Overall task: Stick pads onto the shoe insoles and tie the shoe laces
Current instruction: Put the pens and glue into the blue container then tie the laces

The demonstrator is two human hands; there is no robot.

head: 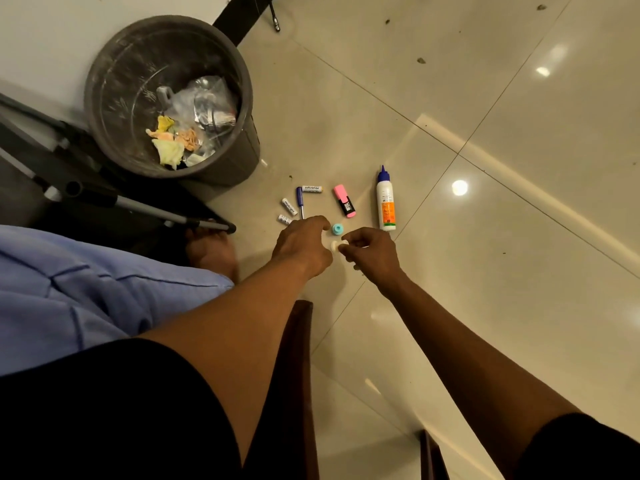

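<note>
Nearest were two dark wooden pieces of furniture [300, 358] and a light blue cloth [86, 289] at the left. Both forearms reached forward over the floor [485, 306], which had large glossy beige tiles with thin seams and bright light reflections. The left hand [303, 245] hovered low with its fingers [320, 223] loosely curled and holding nothing. The right hand [372, 252] pinched a small white round pad [335, 245] between its fingers [346, 249], just between both hands. Touching distance beyond lay a small teal cap-like piece [337, 229]. Farther were three white batteries [289, 206], a blue pen [300, 201], a pink highlighter [345, 200] and a white glue bottle [386, 200]. At the far left a grey bin [242, 109] with crumpled rubbish stood by the white wall [52, 36]. No shoe or insole was in view.
</note>
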